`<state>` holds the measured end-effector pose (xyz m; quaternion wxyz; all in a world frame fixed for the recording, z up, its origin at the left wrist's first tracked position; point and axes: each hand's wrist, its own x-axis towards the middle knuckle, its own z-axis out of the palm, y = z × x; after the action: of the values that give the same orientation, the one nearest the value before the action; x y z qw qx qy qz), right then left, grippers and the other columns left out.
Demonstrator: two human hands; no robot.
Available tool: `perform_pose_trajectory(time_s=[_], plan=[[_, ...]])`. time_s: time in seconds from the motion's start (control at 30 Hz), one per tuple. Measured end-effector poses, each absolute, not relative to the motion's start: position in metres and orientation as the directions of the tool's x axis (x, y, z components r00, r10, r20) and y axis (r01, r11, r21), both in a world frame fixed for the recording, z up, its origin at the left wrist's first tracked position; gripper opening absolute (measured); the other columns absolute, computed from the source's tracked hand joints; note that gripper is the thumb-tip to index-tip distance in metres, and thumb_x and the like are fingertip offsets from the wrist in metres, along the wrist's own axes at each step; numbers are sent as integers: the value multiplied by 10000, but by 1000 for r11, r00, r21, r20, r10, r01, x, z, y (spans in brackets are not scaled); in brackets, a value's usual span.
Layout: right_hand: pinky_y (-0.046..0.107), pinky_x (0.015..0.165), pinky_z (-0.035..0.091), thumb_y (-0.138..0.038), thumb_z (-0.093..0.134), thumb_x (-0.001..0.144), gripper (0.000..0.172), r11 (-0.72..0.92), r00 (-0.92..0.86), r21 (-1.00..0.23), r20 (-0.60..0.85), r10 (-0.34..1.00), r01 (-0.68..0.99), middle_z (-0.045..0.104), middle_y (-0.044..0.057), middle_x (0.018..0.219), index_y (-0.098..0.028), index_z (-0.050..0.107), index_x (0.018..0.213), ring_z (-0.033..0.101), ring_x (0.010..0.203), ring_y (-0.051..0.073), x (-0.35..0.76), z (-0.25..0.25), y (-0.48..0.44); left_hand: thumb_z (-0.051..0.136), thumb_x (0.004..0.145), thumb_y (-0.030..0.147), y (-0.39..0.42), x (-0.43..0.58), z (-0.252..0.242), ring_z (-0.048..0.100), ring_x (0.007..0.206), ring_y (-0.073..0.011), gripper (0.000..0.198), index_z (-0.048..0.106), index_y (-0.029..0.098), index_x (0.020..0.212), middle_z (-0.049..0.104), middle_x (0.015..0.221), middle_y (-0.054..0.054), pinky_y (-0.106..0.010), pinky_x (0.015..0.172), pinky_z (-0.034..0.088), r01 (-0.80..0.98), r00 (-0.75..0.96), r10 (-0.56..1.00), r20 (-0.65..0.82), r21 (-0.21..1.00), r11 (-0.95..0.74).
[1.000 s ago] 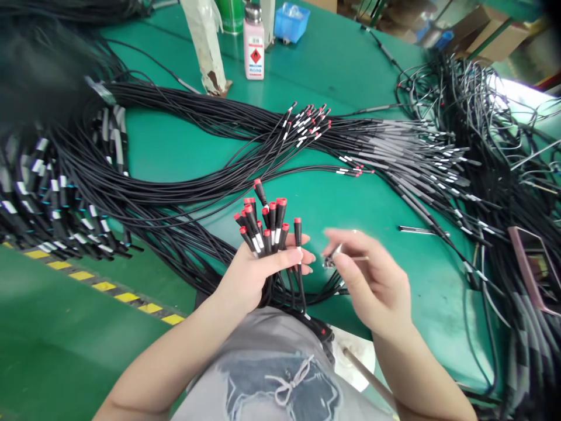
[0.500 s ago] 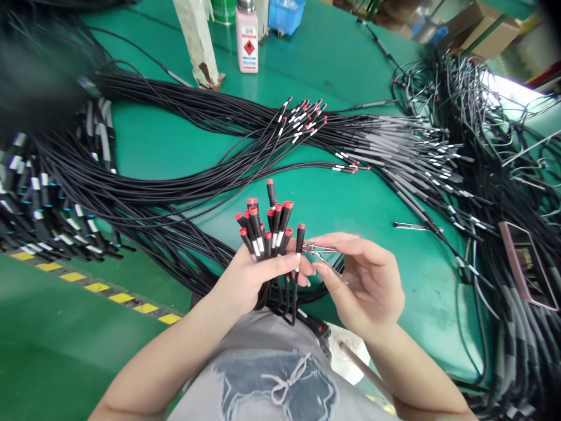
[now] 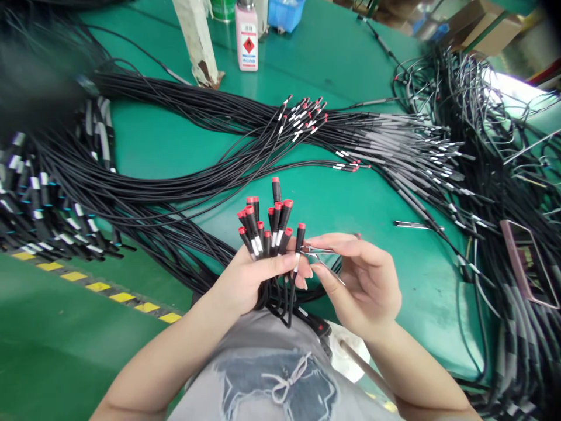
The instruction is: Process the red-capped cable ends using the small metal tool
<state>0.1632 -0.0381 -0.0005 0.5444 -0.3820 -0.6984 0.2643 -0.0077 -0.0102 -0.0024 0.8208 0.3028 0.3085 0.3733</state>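
My left hand is closed around a bunch of black cables with red-capped ends, held upright over the table's near edge. One cable with a red cap stands a little apart at the right of the bunch, held by my fingertips. My right hand pinches metal tweezers, whose tips touch that separate cable just below its cap.
On the green table lie long bundles of black cables, with red-tipped ends at the middle and tangled piles at the right. A pink bottle with a flammable label, a wrapped post and a blue bin stand at the back.
My right hand moved left from a blurred raised pose and brought the tweezers to the separate cable beside the bunch. My left hand lifted the bunch slightly.
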Motion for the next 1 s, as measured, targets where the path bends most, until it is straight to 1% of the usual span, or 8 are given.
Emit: perform_pose_trajectory(time_s=[0.13, 0.23, 0.37, 0.47, 0.57, 0.73, 0.87, 1.0], plan=[[463, 872, 580, 45, 624, 817, 490, 585, -151, -768, 567, 810, 260, 678, 86, 1114, -226, 519, 1211, 661, 1045, 239, 166, 0, -39, 736, 793, 245, -10, -6, -2, 632, 593, -142, 101, 722, 157, 744, 683, 648, -15, -261, 625, 500, -484, 537, 803, -258, 685, 544], [474, 870, 590, 24, 622, 833, 436, 583, -162, -774, 560, 813, 249, 687, 89, 1100, -220, 529, 1182, 667, 1046, 245, 167, 1, -39, 745, 779, 222, -10, -5, -2, 636, 582, -138, 75, 710, 159, 755, 694, 648, -8, -254, 607, 500, -506, 536, 798, -275, 652, 565], [492, 867, 606, -32, 619, 863, 385, 564, -162, -801, 541, 826, 201, 698, 100, 1084, -213, 515, 1187, 682, 1032, 249, 167, 4, -38, 808, 707, 260, -10, -5, -1, 630, 550, -152, 170, 695, 153, 777, 706, 631, -22, -270, 587, 509, -498, 508, 790, -344, 631, 595], [472, 858, 621, -38, 615, 863, 395, 570, -107, -800, 561, 821, 186, 708, 93, 1056, -213, 513, 1202, 699, 1003, 240, 165, 6, -37, 838, 672, 266, -10, -6, 0, 646, 543, -160, 218, 698, 152, 795, 722, 647, -32, -270, 566, 526, -476, 510, 765, -394, 612, 632], [444, 850, 630, -20, 616, 852, 412, 574, -61, -799, 573, 817, 180, 710, 84, 1046, -216, 525, 1203, 708, 987, 231, 164, 7, -36, 846, 675, 256, -10, -7, -1, 669, 551, -162, 213, 696, 154, 786, 738, 669, -35, -258, 563, 545, -455, 508, 752, -419, 611, 648], [411, 863, 621, 53, 622, 808, 507, 598, -105, -784, 589, 801, 169, 697, 108, 1106, -186, 514, 1242, 697, 1028, 228, 164, 3, -39, 857, 665, 213, -11, -5, -2, 678, 537, -149, 204, 685, 159, 762, 738, 642, -21, -225, 549, 553, -498, 513, 753, -412, 572, 652], [382, 843, 620, 68, 639, 785, 564, 610, -121, -768, 598, 792, 195, 687, 114, 1132, -188, 499, 1267, 690, 1035, 218, 165, 0, -40, 862, 657, 205, -10, -4, -1, 683, 542, -154, 210, 686, 153, 761, 736, 639, -23, -233, 556, 567, -508, 507, 756, -415, 565, 651], [398, 814, 622, 48, 645, 792, 513, 627, -134, -733, 615, 777, 265, 698, 112, 1093, -196, 519, 1226, 696, 1007, 224, 165, 1, -37, 862, 650, 192, -9, -3, -1, 675, 534, -149, 204, 691, 147, 753, 726, 628, -18, -239, 558, 573, -510, 494, 761, -420, 569, 645]])
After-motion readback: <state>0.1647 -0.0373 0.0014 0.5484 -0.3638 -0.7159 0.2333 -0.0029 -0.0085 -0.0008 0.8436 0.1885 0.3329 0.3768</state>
